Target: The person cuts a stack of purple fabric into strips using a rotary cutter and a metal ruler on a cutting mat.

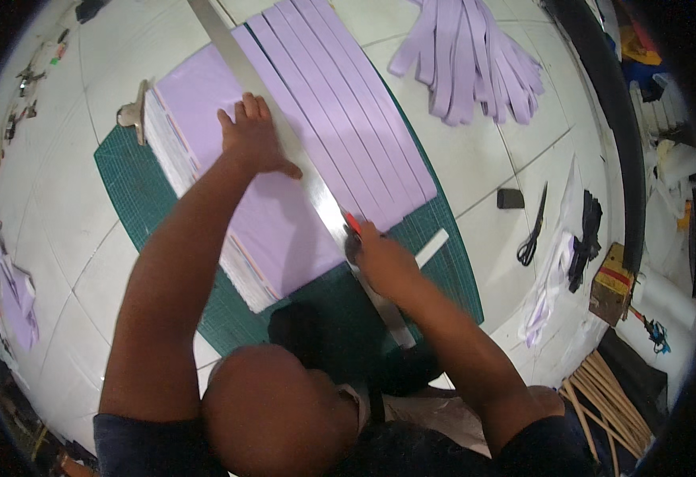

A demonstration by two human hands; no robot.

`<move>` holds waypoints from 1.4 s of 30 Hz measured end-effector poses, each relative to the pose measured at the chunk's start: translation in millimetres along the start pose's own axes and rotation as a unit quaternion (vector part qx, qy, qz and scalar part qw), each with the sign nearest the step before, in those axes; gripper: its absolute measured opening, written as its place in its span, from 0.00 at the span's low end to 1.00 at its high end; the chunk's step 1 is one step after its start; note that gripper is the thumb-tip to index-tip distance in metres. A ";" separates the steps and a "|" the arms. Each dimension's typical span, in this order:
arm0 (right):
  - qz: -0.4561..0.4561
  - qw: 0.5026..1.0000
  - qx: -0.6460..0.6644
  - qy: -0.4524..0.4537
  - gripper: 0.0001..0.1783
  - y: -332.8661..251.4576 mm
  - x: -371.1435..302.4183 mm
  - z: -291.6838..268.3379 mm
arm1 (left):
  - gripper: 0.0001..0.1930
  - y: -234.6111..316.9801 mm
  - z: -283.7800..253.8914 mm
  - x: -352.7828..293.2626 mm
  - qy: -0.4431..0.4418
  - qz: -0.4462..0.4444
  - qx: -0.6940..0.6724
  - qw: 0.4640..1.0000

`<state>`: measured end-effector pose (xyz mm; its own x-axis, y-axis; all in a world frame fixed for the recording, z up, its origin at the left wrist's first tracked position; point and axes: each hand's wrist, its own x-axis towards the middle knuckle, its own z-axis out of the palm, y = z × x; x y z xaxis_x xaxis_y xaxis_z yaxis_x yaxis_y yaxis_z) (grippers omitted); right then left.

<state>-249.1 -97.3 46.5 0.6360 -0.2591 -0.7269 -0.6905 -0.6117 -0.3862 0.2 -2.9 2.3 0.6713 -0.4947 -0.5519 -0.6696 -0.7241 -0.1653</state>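
Head view shows a person bent over a green cutting mat (143,187) on a tiled floor (475,163), with a stack of lilac fabric (197,95) lying across the mat. White layered edges show along the stack's left side, where a metal clip (132,116) grips the upper corner. A long metal ruler (326,203) runs diagonally over the fabric and onto the mat near the person. The left hand (254,143) lies flat and spread, its fingertips by the ruler's left edge and its thumb reaching onto the metal. The right hand (384,262) is closed around a small red-and-black tool (353,225) at the ruler's right edge; its working tip is too small to make out. Right of the ruler, long, nearly parallel cuts divide the fabric into strips. Close to the right hand, a white bar (432,248) lies on the mat. Farther right on the floor are a dark block (510,198) and, just beside it, black scissors (532,234). Loose lilac strips (467,63) are heaped beyond the mat's upper right.
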 end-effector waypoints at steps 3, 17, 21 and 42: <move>0.073 0.993 -0.004 -0.093 0.17 32.2 -47.6 6.0 | 0.78 -3.3 -3.7 -1.2 -0.016 0.003 -0.007 1.000; -0.073 0.995 -0.014 0.073 0.15 13.5 -17.2 -29.1 | 0.78 3.1 -8.6 -0.5 -0.010 0.005 0.006 1.000; -0.092 0.989 -0.006 0.117 0.19 -43.3 75.8 -29.5 | 0.80 -2.6 0.9 2.0 0.016 0.011 -0.013 1.000; -0.091 0.993 -0.044 0.066 0.18 -92.4 110.0 -47.1 | 0.74 3.9 2.7 8.1 0.030 0.011 0.016 0.999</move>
<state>-99.1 -104.6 29.0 0.7914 -0.2293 -0.5667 -0.5304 -0.7185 -0.4500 2.2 -8.4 -5.0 0.6734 -0.5398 -0.5051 -0.6940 -0.6970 -0.1805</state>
